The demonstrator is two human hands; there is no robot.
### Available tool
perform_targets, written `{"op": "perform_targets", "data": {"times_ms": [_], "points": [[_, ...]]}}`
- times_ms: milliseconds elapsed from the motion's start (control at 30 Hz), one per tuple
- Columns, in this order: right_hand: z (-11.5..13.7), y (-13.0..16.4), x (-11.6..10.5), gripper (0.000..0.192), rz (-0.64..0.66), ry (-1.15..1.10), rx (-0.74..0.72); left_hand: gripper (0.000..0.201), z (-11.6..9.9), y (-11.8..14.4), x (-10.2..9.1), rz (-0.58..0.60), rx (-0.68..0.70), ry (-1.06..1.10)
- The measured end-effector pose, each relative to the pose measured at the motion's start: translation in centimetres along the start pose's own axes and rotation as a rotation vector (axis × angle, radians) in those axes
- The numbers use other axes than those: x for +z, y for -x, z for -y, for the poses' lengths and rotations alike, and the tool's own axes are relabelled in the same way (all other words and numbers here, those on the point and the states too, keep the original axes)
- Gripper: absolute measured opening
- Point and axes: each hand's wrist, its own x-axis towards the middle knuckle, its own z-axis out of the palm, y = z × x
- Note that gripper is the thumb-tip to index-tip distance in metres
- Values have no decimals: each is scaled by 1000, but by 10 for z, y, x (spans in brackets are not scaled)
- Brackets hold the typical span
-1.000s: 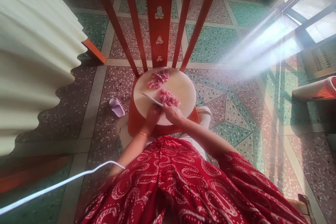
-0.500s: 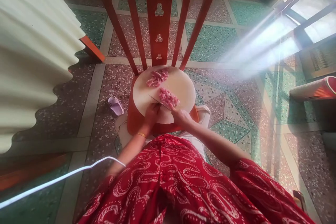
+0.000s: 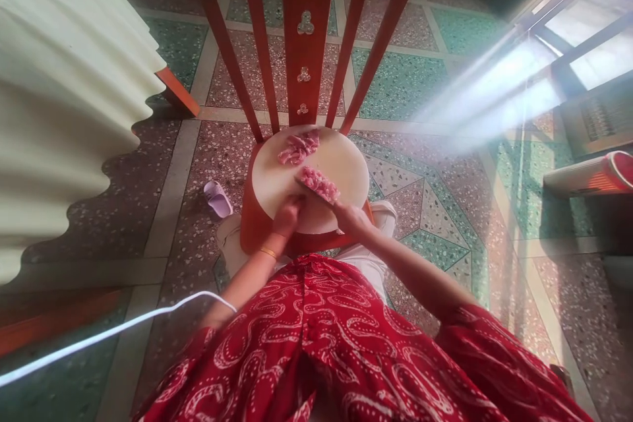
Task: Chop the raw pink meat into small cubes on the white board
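Observation:
A round, pale cutting board (image 3: 270,194) lies on the seat of a wooden chair. My right hand (image 3: 350,219) is closed around the handle of a knife (image 3: 316,193) at the board's near right. The blade runs up and left along the near side of a heap of chopped pink meat (image 3: 319,181), touching it. Farther back on the board sits a second pile of meat (image 3: 299,146) in larger pieces. My left hand (image 3: 287,216) is curled closed over the board's near left part, apart from the blade. The inside of its fingers is hidden.
The red-brown chair back (image 3: 304,46) rises behind the board. A lilac slipper (image 3: 217,199) lies on the floor to the left. A white cable (image 3: 123,330) crosses at lower left, below a pale scalloped cloth (image 3: 64,119). At right lies a whitish cylinder (image 3: 588,171).
The knife has shifted up against the near side of the chopped meat. My left hand has drawn slightly away from the blade. The farther meat pile stays in place on the board.

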Motion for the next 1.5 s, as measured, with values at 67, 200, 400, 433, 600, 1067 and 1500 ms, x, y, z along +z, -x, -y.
{"op": "perform_targets", "data": {"times_ms": [67,200,400,433,600,1067,1500], "points": [[-8,7,-2,37,-16,4,26,25,-2,0,0,-10,-16,6],[4,11,-8,34,-2,-12,-36,25,-3,1,3,-58,-67,-14],[33,-20,-11,29,-15,-43,-89,22,2,0,7,-47,-58,-21],[39,-28,-13,27,-25,-61,-101,21,2,0,7,-49,-58,-26],[55,-45,-18,26,-67,-101,-118,20,1,-2,6,-26,-34,-72],[14,10,-3,29,-15,-26,-49,23,-5,6,-6,-116,-121,23],[59,-33,-16,29,-60,-46,-126,21,5,6,1,-23,-20,-93]]}}
